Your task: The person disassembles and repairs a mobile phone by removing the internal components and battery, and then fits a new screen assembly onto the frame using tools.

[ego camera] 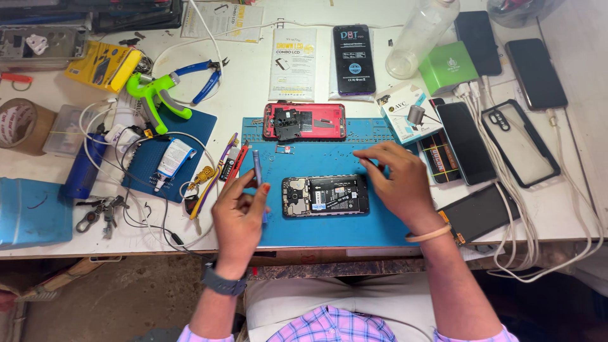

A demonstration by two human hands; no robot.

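An opened phone (325,196) with its back off lies on a blue work mat (316,145), its circuit boards showing. My left hand (239,212) is just left of the phone and holds a slim blue tool (257,166) upright between thumb and fingers. My right hand (398,178) rests on the mat at the phone's right end, fingers curled and pointing left; whether it pinches anything small I cannot tell. A red phone back cover (305,120) lies at the mat's far edge.
Left of the mat are a tube of glue (172,159), green-handled tool (152,96), blue cutters (201,76), keys (98,212) and tangled wires. Several phones (467,140), a clear case (520,140), white cables (506,183), boxes and a plastic bottle (421,31) crowd the right and back.
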